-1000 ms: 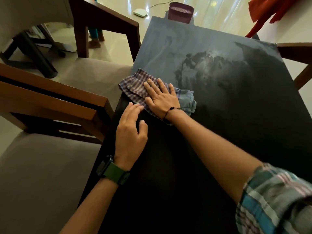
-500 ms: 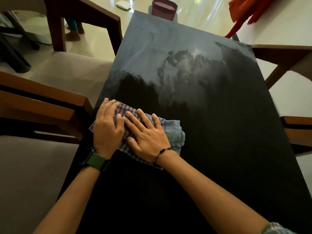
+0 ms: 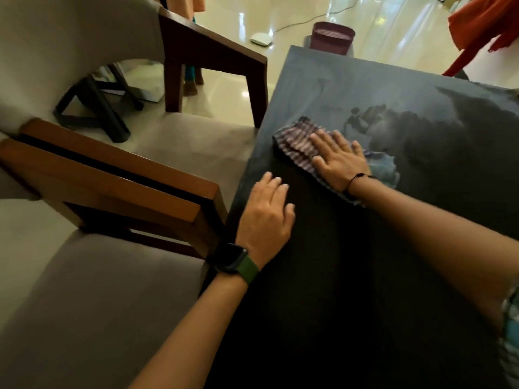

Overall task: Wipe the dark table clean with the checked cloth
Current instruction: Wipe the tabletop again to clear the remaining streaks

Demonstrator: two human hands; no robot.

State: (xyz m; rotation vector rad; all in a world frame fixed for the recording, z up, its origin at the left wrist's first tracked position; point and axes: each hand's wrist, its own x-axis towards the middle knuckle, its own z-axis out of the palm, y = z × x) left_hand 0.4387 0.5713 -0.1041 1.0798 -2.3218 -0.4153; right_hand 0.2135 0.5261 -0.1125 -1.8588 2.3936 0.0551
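Note:
The dark table [image 3: 351,290] fills the right half of the head view, its far part shiny with pale reflections. A crumpled checked cloth [image 3: 295,144] lies near the table's left edge. My right hand [image 3: 339,161] lies flat on the cloth with fingers spread, pressing it to the tabletop. My left hand [image 3: 265,220], with a green-strapped watch at the wrist, rests palm down on the bare table just below and left of the cloth, holding nothing.
A wooden armchair [image 3: 118,175] with grey cushions stands tight against the table's left side. A purple bin [image 3: 332,37] sits beyond the far table edge. Orange fabric [image 3: 483,23] hangs at the top right. A white device [image 3: 261,39] lies on the glossy floor.
My right hand has pushed the cloth away, up along the left edge. My left hand has come off the cloth and now rests on the bare table.

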